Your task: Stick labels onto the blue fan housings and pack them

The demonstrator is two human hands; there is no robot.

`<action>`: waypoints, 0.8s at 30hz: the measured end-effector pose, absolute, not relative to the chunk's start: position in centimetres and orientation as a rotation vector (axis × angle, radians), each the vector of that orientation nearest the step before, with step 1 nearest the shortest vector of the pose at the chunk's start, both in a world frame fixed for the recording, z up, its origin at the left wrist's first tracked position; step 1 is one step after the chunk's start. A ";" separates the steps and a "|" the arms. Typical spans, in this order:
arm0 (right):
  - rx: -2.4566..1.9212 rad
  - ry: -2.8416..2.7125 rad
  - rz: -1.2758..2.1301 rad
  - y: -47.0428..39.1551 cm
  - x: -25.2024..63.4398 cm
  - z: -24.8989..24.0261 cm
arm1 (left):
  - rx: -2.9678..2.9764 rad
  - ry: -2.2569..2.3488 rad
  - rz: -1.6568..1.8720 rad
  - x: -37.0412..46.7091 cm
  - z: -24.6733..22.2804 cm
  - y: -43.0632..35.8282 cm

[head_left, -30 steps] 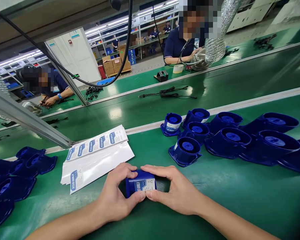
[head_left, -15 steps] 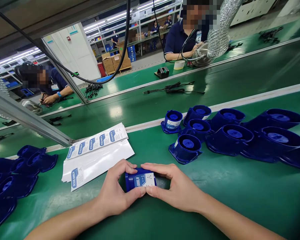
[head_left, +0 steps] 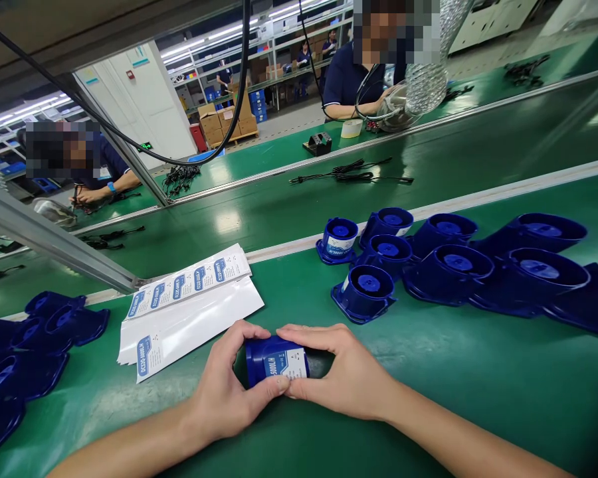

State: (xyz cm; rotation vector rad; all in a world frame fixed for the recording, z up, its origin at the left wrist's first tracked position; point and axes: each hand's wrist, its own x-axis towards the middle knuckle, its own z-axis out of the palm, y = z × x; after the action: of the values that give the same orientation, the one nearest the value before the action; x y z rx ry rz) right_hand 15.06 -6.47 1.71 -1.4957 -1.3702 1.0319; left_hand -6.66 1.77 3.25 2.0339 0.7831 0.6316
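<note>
A blue plastic pump housing [head_left: 257, 362] lies on its side between my hands, its printed white-and-blue label [head_left: 292, 362] facing up toward me. My left hand [head_left: 232, 382] wraps its left end, fingers over the far side and thumb on the near edge of the label. From the right, my right hand [head_left: 346, 372] grips it the same way, its thumb tip meeting the left thumb at the label's lower edge. The housing's underside is hidden. Just beyond my left hand, label sheets [head_left: 189, 318] lie in a stack, with printed labels on their backing.
Several blue housings [head_left: 369, 292] stand at the right, some labelled, and more housings [head_left: 34, 362] cluster at the left. A metal post [head_left: 80, 245] rises beyond the sheets. Black cables [head_left: 353, 172] lie on the green belt. Two co-workers sit across the line.
My thumbs have shifted slightly along the label's near edge, the left now covering the right thumb's tip. The view has moved a little; both hands keep hold of the housing.
</note>
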 end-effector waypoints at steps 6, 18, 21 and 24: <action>-1.350 -1.343 1.086 -6.3 14.9 1.5 | 2.030 0.830 0.671 -7.0 2.5 1.2; -1.271 -1.475 1.004 -6.8 14.4 1.9 | 2.070 0.846 0.771 -6.1 3.3 1.1; -1.327 -1.610 0.818 -7.0 13.1 1.2 | 2.080 0.838 0.802 -5.9 3.2 1.0; -1.338 -1.543 0.782 -6.5 12.3 0.5 | 2.083 0.838 0.828 -5.9 3.1 0.9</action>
State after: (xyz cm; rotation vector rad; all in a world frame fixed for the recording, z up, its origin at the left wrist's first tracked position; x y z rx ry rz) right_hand 12.33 -6.51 0.52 -1.3382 -1.5429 0.7817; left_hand -5.91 0.93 3.06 2.0833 0.8379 0.8283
